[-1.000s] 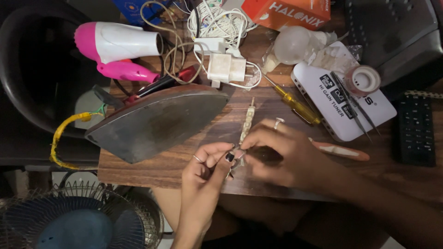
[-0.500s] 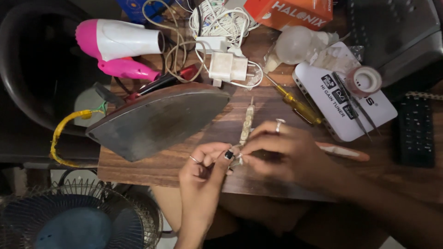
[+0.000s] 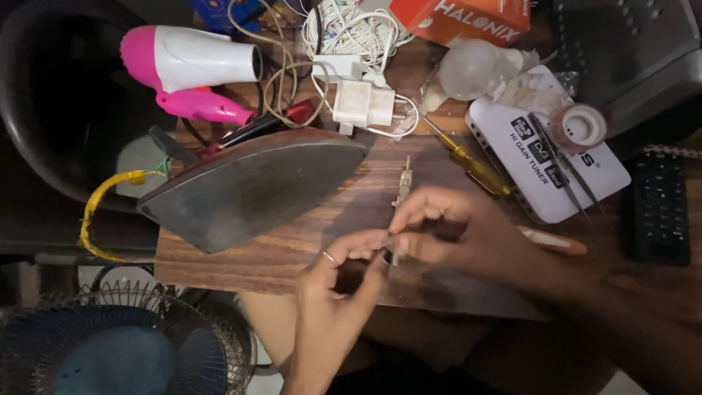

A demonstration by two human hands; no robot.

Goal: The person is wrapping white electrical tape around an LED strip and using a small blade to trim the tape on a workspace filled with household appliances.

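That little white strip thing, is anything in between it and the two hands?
Nothing visible. Both hands are already on the small white strip: the left hand and the right hand pinch its near end together over the wooden table. The iron lies to the left and the yellow-handled screwdriver to the right, both apart from it.

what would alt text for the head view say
Two hands meet over a cluttered wooden table: the left hand and right hand pinch a thin pale strip. A clothes iron lies soleplate up nearby, beside a pink hairdryer and a yellow-handled screwdriver.
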